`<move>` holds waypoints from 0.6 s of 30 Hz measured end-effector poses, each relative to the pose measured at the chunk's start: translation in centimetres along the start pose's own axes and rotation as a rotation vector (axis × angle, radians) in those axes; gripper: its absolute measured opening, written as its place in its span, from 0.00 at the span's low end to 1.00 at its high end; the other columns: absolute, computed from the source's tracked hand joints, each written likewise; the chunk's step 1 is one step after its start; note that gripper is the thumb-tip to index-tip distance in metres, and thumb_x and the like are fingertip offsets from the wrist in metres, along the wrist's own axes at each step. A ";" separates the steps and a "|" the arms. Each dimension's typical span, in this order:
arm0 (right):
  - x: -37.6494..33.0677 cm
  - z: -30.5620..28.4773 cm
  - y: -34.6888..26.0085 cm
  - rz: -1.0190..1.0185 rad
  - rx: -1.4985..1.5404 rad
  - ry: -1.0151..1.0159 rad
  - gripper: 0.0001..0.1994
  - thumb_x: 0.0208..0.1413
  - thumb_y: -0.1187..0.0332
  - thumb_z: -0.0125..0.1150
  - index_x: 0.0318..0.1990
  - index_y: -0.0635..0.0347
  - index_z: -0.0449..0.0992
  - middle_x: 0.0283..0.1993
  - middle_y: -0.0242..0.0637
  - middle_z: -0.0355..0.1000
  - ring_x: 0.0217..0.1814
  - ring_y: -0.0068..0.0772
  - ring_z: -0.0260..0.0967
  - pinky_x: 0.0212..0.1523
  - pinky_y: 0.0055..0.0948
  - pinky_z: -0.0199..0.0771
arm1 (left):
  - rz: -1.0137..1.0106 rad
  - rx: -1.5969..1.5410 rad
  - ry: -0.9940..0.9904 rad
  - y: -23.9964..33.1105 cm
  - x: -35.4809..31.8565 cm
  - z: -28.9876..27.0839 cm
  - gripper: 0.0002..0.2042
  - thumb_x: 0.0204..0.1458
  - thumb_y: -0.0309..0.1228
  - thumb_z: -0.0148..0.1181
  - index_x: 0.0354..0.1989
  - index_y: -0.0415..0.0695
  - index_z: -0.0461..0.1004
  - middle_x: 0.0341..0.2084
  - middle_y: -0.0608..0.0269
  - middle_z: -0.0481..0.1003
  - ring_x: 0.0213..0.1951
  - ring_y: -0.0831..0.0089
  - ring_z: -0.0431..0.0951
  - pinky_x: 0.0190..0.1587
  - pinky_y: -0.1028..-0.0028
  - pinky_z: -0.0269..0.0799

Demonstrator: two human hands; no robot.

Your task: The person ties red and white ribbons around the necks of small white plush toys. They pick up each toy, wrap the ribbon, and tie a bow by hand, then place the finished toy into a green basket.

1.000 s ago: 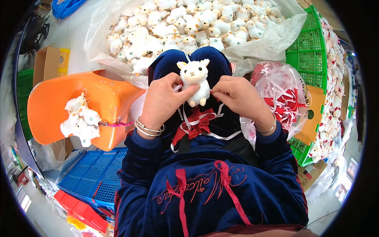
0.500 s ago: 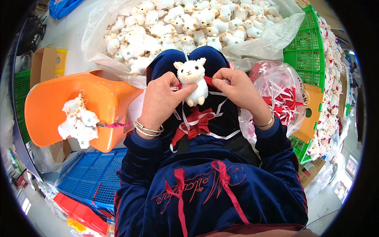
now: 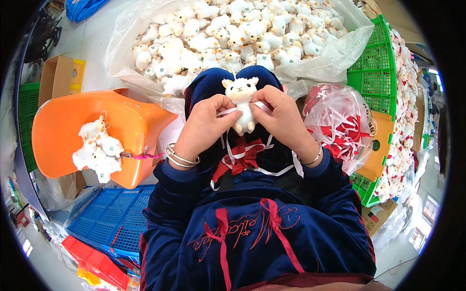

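Flanking the white plush lamb, thin white ribbons are pinched by both hands (now nearer, apparently for tying).

Fluffy plush toy: white w/ tan-tinged ears. Thin flat ribbon: white. Crumpled cloth pcs: red. Molded plastic chair: orange. Velvet top: navy w/ red script pattern.

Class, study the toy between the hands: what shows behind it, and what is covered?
Behind the toy show the person's blue trousers. The toy hides its own back and the trousers directly behind it.
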State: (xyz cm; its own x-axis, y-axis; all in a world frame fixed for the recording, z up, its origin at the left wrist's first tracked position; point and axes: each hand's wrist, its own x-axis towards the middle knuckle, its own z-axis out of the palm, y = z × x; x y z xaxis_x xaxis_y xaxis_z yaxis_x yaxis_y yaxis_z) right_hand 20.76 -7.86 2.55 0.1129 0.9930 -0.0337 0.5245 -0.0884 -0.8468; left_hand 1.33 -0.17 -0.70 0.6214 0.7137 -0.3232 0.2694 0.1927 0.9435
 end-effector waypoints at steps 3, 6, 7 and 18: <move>-0.3 0.9 0.3 -0.014 0.027 0.061 0.05 0.55 0.75 0.66 0.37 0.64 0.77 0.32 0.41 0.72 0.31 0.37 0.72 0.33 0.32 0.72 | 0.025 0.056 -0.004 0.5 -0.1 0.1 0.10 0.57 0.31 0.67 0.36 0.34 0.77 0.26 0.63 0.78 0.30 0.80 0.76 0.34 0.76 0.73; -0.5 1.6 0.7 -0.058 0.065 0.080 0.05 0.55 0.76 0.66 0.38 0.64 0.77 0.32 0.39 0.71 0.31 0.35 0.72 0.33 0.30 0.71 | 0.052 0.107 -0.025 0.8 -0.3 0.3 0.09 0.60 0.30 0.65 0.37 0.36 0.78 0.26 0.70 0.77 0.30 0.87 0.73 0.32 0.80 0.71; -0.1 1.6 1.0 -0.066 0.062 0.077 0.04 0.55 0.77 0.66 0.38 0.63 0.78 0.32 0.38 0.71 0.31 0.34 0.71 0.33 0.30 0.71 | 0.055 0.109 -0.034 0.7 -0.3 0.3 0.09 0.60 0.30 0.65 0.37 0.36 0.78 0.26 0.70 0.77 0.30 0.87 0.73 0.32 0.80 0.71; 1.6 0.2 2.1 -0.284 0.089 -0.117 0.04 0.55 0.80 0.65 0.38 0.64 0.78 0.36 0.34 0.69 0.36 0.29 0.68 0.36 0.25 0.68 | -0.091 -0.389 0.006 0.5 0.6 0.1 0.08 0.61 0.31 0.65 0.40 0.37 0.81 0.27 0.70 0.79 0.25 0.88 0.68 0.27 0.85 0.60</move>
State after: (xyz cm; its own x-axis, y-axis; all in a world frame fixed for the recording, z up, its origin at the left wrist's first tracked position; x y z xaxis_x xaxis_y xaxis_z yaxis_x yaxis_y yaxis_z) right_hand 21.90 -6.41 0.59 -0.1281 0.9798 0.1538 0.4443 0.1953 -0.8743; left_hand 1.86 0.27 -0.43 0.6032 0.6857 -0.4075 0.0239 0.4952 0.8685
